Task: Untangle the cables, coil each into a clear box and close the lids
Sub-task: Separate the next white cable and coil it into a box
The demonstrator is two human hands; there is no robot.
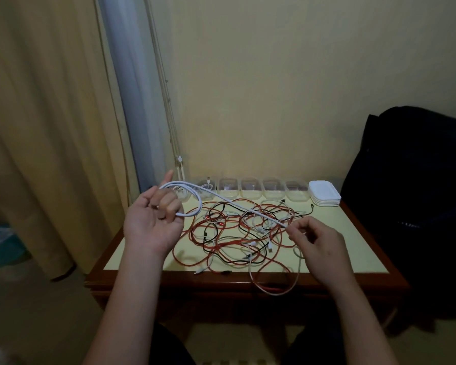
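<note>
A tangle of red, black and white cables [237, 233] lies spread over the middle of the table. My left hand [153, 219] is raised at the table's left, palm up, fingers curled round a loop of a white cable [195, 204]. That cable runs taut and slanting down to my right hand [316, 241], which pinches it above the tangle's right side. Several clear boxes [250, 189] stand in a row at the back edge; the leftmost clear box [207, 185] holds a white cable. A stack of white lids [324, 193] sits at the row's right end.
The small table [353, 248] has a pale yellow top and a dark wood rim; some cable hangs over its front edge. A dark bag [411, 180] stands against its right side. Curtains [50, 127] hang at the left, a wall behind.
</note>
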